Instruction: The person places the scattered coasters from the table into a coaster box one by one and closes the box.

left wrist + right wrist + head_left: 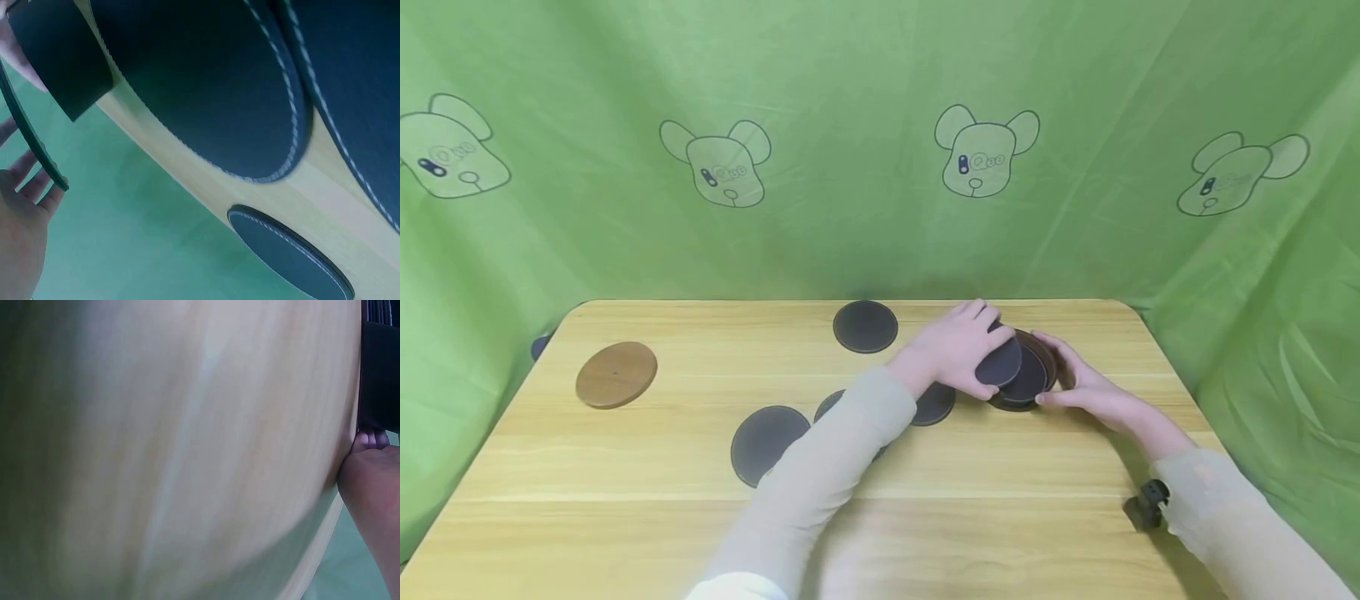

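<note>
My left hand (958,346) grips a round dark coaster (1000,365) by its edge, thumb on the near side and fingers on the far side. The coaster is tilted and overlaps the round dark coaster holder (1052,371) in the head view. Seen edge-on in the left wrist view, the held coaster (28,134) stands apart from the holder (62,62). Inside the holder lies another dark coaster (1028,379). From the right, my right hand (1093,392) holds the holder's side wall, thumb at the near side. The right wrist view catches only the holder's dark wall (381,375).
Dark stitched coasters lie on the wooden table (625,533): one at the back (865,327), one front left (766,446), one beside the left hand (934,406), others partly under the left sleeve. A brown wooden disc (616,375) lies far left. Green curtain (850,208) hangs behind.
</note>
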A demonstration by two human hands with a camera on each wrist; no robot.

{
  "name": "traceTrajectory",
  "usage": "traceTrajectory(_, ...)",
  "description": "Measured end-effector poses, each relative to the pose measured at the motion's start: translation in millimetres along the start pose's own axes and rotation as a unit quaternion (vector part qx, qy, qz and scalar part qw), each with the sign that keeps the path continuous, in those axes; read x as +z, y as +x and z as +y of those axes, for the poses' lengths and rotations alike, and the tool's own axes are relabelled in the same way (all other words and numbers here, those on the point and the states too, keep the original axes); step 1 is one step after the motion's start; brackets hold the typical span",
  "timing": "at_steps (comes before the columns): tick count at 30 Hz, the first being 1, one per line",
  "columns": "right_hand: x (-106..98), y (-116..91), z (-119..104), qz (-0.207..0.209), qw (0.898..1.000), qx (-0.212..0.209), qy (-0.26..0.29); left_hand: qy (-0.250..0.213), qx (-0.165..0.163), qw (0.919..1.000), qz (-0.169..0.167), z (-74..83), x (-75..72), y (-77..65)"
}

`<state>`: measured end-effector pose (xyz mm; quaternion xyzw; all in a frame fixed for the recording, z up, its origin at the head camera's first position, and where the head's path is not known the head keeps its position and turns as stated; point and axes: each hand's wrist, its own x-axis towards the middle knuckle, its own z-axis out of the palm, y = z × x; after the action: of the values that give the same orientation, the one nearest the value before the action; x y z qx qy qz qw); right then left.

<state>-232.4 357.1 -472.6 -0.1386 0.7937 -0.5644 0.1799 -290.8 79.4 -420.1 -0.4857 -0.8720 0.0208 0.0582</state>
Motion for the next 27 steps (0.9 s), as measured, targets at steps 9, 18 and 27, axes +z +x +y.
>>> traceTrajectory(9, -1, 1, 3, -0.004, 1.000, -0.011, -0.009, 0.016, -0.003, 0.9999, -0.006, 12.2, 6.0, 11.0)
traceTrajectory(18, 0, 0, 2, -0.004, 1.000, -0.015, 0.002, 0.010, 0.002, 0.9999, -0.004, 21.1, 7.1, 21.7)
traceTrajectory(27, -1, 0, 5, -0.004, 1.000, -0.017, 0.003, 0.011, -0.005, 0.9999, -0.001, 27.9, 8.9, 31.0)
